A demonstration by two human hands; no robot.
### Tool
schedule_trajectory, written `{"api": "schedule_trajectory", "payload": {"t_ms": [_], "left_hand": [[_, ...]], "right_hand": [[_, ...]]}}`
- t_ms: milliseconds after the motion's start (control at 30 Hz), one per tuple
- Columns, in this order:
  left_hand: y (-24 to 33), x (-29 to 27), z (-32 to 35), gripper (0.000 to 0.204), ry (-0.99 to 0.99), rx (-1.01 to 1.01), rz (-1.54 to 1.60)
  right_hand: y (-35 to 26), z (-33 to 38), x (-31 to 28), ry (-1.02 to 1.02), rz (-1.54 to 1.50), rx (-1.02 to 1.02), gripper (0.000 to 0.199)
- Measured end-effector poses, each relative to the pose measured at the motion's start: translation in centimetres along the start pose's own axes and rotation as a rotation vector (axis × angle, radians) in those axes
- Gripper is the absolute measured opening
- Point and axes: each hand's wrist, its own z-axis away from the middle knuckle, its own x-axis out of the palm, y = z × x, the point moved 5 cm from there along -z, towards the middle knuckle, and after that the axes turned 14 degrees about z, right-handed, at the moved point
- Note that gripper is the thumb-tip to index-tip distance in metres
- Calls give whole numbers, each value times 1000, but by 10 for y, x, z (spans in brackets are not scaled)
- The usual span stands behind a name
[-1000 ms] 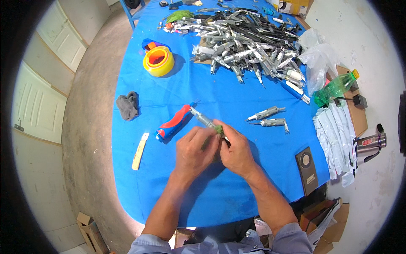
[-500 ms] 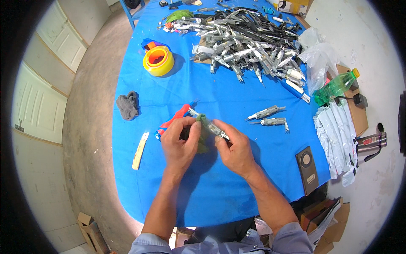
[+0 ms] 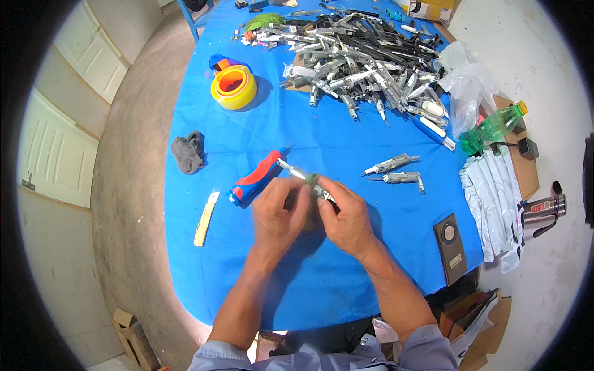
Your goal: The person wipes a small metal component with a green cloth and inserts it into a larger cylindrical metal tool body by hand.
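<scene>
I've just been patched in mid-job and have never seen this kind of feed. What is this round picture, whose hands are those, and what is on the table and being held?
There is no machine here: a person works with two bare hands. The single picture comes from a wide fisheye camera on that person's head, looking down, so straight edges bend near the rim and the forearms enter from below.

The left hand and right hand together hold a slim metal part with something green at its middle; what the green bit is I cannot tell.

They work over a blue table. On it lie a red and blue handled tool, a grey rag, a yellow tape roll, a pale flat stick, two loose metal parts and a big heap of similar parts. At the right edge lie a green bottle and white bags.
</scene>
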Motion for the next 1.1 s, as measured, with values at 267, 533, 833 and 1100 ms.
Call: {"api": "schedule_trajectory", "payload": {"t_ms": [267, 533, 833, 1100], "left_hand": [[-14, -18, -6, 10, 131, -81, 20], [11, 11, 5, 10, -55, 84, 35], [-6, -7, -5, 8, 85, 43, -17], [0, -12, -6, 8, 54, 15, -2]], "right_hand": [[6, 2, 4, -114, -230, 248, 40], [7, 2, -2, -28, -145, 83, 42], [-1, 4, 0, -234, -207, 166, 43], [1, 0, -2, -230, -261, 264, 41]]}}
